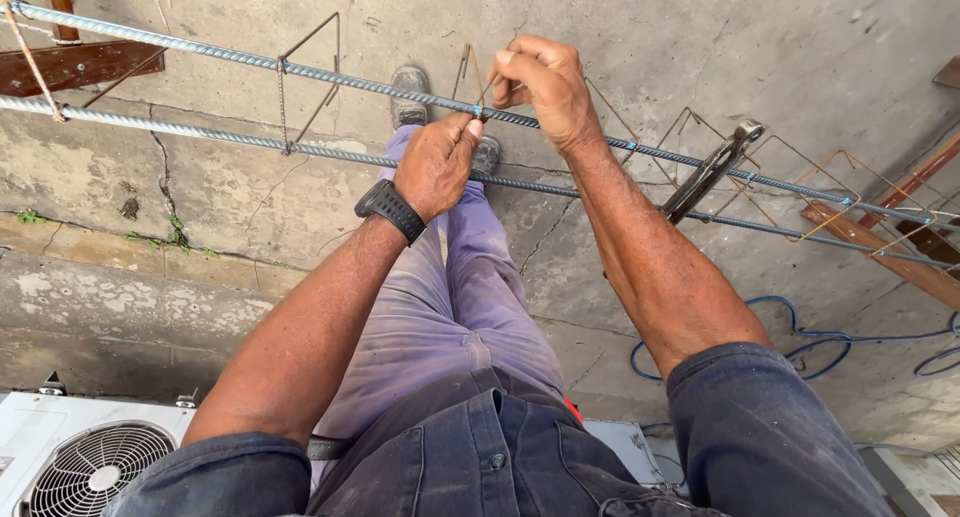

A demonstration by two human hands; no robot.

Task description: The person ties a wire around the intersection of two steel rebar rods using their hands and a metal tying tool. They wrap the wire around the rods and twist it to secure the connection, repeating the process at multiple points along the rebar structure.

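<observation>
The long ribbed grey steel rebar (330,76) runs crosswise under both hands; left hand (435,165) and right hand (545,85) pinch thin tie wire (478,95) between them.

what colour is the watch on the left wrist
Black watch, seen in the head view.

cracked concrete floor (700,37); blue hose (800,342) coiled right of the white fan unit (90,457), weeds (170,232) in a crack above it, wooden planks (70,65) farther up.
</observation>
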